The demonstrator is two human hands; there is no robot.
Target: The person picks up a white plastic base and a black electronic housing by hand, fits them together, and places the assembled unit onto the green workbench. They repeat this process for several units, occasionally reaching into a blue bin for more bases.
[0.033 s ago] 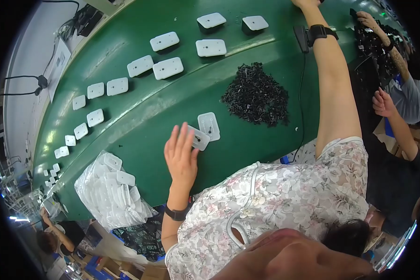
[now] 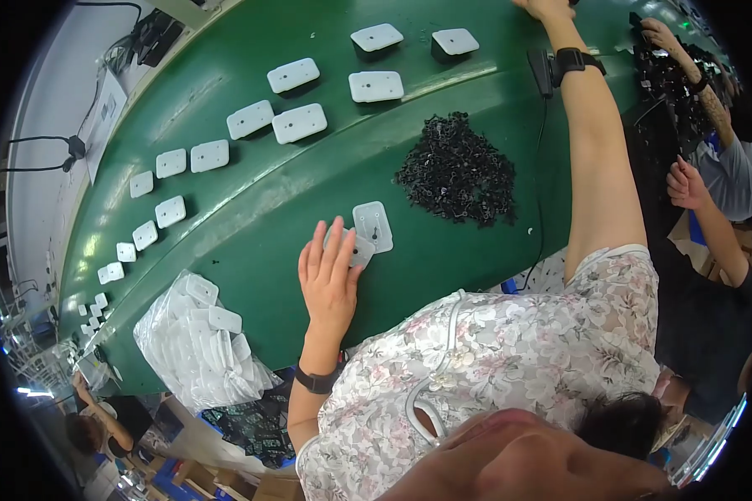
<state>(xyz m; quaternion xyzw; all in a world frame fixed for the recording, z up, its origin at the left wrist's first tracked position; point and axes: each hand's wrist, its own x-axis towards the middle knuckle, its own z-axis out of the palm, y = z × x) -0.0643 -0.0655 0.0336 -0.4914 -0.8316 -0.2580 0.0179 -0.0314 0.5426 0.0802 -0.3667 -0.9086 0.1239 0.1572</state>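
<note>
My left hand (image 2: 329,280) lies with fingers stretched out and close together over a translucent white plastic cover (image 2: 361,253), partly hiding it. A second white cover (image 2: 373,227) lies just beyond, touching or overlapping the first, with a small dark part on its inner side. My right arm reaches far forward to the top edge of the picture. There my right hand (image 2: 548,7) is cut off, so its fingers are mostly out of sight. A dark bit shows beside it, and I cannot tell whether it is held.
A heap of small black plastic parts (image 2: 458,171) sits on the green table (image 2: 267,225). Rows of white-topped blocks (image 2: 301,123) stand beyond. A clear bag of white covers (image 2: 196,342) lies at left. A black cable (image 2: 541,159) runs under my right arm. Co-workers' hands (image 2: 685,184) are at right.
My left hand has shifted slightly right over the nearer cover, hiding more of it. My right hand has moved slightly left at the top edge.
</note>
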